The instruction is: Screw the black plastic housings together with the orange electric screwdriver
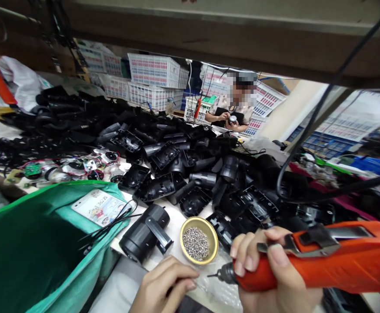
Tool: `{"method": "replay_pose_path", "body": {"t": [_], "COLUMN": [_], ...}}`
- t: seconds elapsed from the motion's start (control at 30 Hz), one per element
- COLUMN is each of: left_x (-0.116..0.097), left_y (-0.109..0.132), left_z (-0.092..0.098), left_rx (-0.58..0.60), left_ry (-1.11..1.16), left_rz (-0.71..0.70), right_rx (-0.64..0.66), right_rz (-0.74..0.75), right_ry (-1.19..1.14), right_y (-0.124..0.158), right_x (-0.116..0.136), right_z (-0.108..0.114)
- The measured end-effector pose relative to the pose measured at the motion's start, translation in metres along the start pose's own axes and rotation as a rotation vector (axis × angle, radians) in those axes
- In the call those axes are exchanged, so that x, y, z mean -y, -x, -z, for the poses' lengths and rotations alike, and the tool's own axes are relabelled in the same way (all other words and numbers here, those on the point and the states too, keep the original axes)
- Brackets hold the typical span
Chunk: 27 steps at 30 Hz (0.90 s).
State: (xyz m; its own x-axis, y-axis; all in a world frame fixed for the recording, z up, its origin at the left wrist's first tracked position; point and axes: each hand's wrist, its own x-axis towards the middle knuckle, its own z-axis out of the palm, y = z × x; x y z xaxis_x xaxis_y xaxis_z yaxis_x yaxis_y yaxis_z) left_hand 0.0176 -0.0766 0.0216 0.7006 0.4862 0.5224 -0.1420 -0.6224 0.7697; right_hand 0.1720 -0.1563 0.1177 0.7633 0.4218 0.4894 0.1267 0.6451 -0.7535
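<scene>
Right hand (286, 280) clasps driver (346, 267). Left hand (160, 284) left of bit (212, 275), near bowl (214, 241); cannot tell whether pinching anything.

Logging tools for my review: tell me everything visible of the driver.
The driver has an orange, plastic-looking body, a metal-looking lever on top, and a dark nose ending in a thin bit. The right grip holds it roughly level, bit pointing toward the left grip; the picture's edge cuts off its rear.
</scene>
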Motion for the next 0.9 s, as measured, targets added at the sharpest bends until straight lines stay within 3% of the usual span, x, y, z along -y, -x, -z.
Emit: {"method": "replay_pose_path", "body": {"t": [0.3, 0.5, 0.67, 0.9], "left_x": [0.006, 0.007, 0.007, 0.009], "left_y": [0.004, 0.005, 0.007, 0.006], "left_z": [-0.004, -0.005, -0.004, -0.005], "left_rx": [-0.276, -0.315, -0.242, -0.326], "left_ry": [0.065, 0.112, 0.073, 0.104], "left_rz": [-0.148, -0.19, -0.211, -0.191], "right_rx": [0.189, 0.187, 0.18, 0.182], "right_rz": [-0.165, -0.188, -0.21, -0.2], "right_ry": [-0.175, -0.174, -0.176, -0.168], "right_y": [0.013, 0.015, 0.016, 0.017], "right_x": [0.003, 0.004, 0.0, -0.001], "right_z": [-0.016, -0.02, -0.022, -0.024]}}
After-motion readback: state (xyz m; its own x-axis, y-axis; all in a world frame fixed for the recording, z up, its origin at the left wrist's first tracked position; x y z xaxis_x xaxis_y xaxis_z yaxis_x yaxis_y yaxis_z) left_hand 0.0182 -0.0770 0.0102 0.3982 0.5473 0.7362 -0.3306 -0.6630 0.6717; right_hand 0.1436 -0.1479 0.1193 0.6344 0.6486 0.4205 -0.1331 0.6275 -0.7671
